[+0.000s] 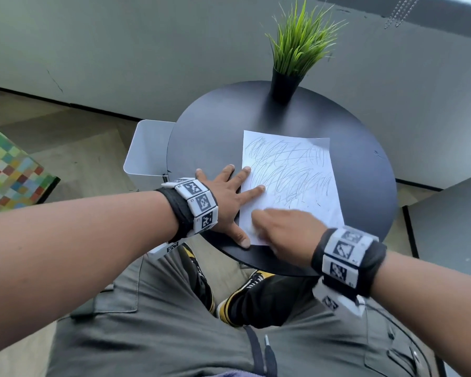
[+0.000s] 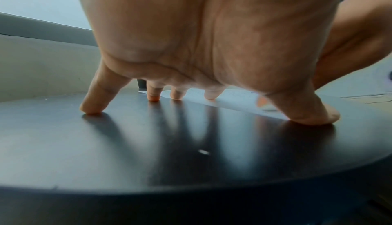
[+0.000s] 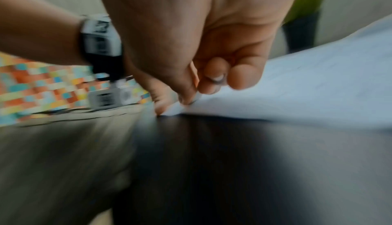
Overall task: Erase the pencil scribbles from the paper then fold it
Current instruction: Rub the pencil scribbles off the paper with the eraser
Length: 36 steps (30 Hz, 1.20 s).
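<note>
- Nearest, at the near edge of the round dark table [image 1: 207, 137], the right hand [image 1: 286, 229] rests on the near left corner of the paper [image 1: 291, 180]; it is blurred in the head view; in the right wrist view its fingers [image 3: 244, 76] are curled in, and thumb and forefinger pinch something small and pale, probably an eraser [image 3: 198, 97], whose tip touches the sheet.
- Just beside it, along the paper's left edge, the left hand [image 1: 223, 197] lies palm down with fingers spread; the thumb tip presses the table at the sheet's near left corner; two fingertips sit on the paper's left margin, and the other two rest on the bare table further left; in the left wrist view the fingertips [image 2: 93, 109] touch down with the palm arched above the surface.
- The paper lies flat, right of the table's middle, its long side running away from the person; grey pencil scribbles [image 1: 286, 161] cover the far and middle parts, while the near strip by the right hand looks mostly bare.
- At the table's far edge stands a black pot with a green grass plant [image 1: 299, 47], well apart from the paper.
- Off the table's left edge, a white box-shaped container [image 1: 147, 148] sits against it.
</note>
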### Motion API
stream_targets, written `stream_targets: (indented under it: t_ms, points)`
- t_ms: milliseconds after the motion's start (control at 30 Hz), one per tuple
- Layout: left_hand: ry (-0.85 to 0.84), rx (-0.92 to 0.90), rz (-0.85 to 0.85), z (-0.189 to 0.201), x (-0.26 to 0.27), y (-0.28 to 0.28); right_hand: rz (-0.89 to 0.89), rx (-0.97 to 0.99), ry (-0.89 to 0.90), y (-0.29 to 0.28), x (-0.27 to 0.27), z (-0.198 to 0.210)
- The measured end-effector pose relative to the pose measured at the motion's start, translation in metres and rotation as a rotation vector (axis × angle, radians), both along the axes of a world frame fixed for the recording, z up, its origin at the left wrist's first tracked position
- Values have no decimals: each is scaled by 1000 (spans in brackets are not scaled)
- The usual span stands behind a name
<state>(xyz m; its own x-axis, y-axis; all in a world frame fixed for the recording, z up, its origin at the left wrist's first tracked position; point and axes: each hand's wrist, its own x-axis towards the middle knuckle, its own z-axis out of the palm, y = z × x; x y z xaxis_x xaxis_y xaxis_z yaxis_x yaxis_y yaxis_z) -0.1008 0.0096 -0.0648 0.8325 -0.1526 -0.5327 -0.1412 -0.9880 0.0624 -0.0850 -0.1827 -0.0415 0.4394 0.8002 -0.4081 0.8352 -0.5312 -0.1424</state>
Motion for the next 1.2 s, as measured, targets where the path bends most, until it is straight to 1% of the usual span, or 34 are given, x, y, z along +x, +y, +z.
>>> stream_targets:
  t_ms: [100,133,200,267,300,333,433,467,533,567,600,633,667,733,767,833,933,967,1000,1100,1167,1200]
  points:
    - [8,7,9,2,0,0,-195,71,-113,-2,44,0]
    - [9,11,10,2,0,0,-204,94,-125,-2,47,-2]
    - [5,10,10,1,-1,1,-116,66,-89,2,25,-1]
    - [4,9,9,0,-1,0,37,19,22,-1,-11,1]
    - [5,10,10,1,0,0,58,0,48,-4,-14,2]
    - [8,11,10,1,0,0,48,2,26,-5,-6,2]
    - [11,17,12,3,1,-1,-138,56,-74,-6,41,0]
    - [12,15,12,3,0,-1,-158,78,-98,-6,45,-3]
    - [10,14,11,2,0,-1,-79,50,-118,-1,27,-4]
    - [10,15,10,1,-1,-1,2,13,-95,0,12,-5]
    - [10,14,10,1,0,-1,41,-3,-59,0,3,-5]
    - [11,12,11,2,0,-1,30,-10,-52,3,4,-2]
    - [13,7,12,2,0,-1,-19,3,-64,6,11,-1]
    - [12,3,13,2,1,-1,-183,37,-112,10,39,-2]
    - [10,5,12,2,0,-1,-238,51,-129,12,45,-3]
    - [3,7,14,1,-1,0,-225,58,-139,14,33,-4]
    - [-10,4,13,-1,-1,0,-68,-2,-48,10,-8,-3]
    - [-10,0,13,0,-1,0,-71,-21,-33,10,-8,-1]
    - [-8,-3,14,0,-1,0,-109,-30,-55,12,2,-2]
    - [-6,-2,19,0,0,0,-301,12,-136,15,45,1]
    - [-5,0,21,-1,-1,0,-284,18,-127,16,41,1]
    - [-7,-1,21,-1,-1,0,-226,4,-103,17,27,0]
